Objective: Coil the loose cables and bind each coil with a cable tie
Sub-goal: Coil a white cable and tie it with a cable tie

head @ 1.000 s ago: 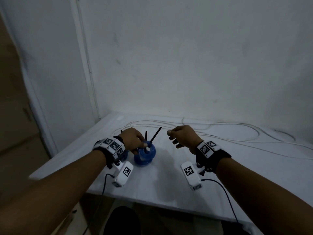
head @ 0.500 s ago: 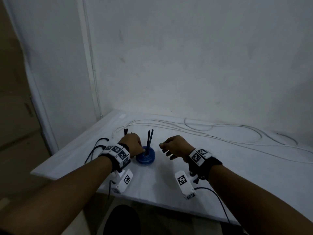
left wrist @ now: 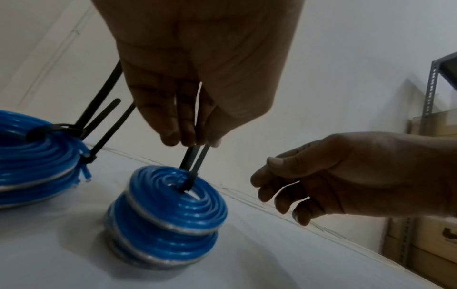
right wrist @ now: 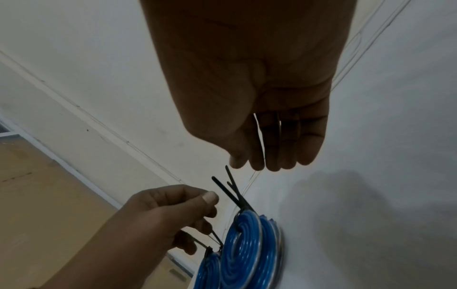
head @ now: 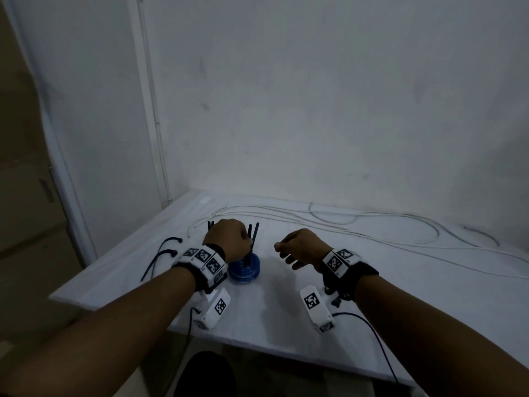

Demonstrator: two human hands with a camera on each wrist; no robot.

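Pinching the black cable tie point(left wrist: 195, 156) tails between fingertips, the left hand point(left wrist: 197, 64) hangs directly above the small blue coil point(left wrist: 165, 211) standing on the table point(head: 286, 316), probably steadying it while set down. The right hand point(left wrist: 346, 176) hovers just beside, fingers loosely curled and empty (a second bound coil point(left wrist: 29, 162) sits left).
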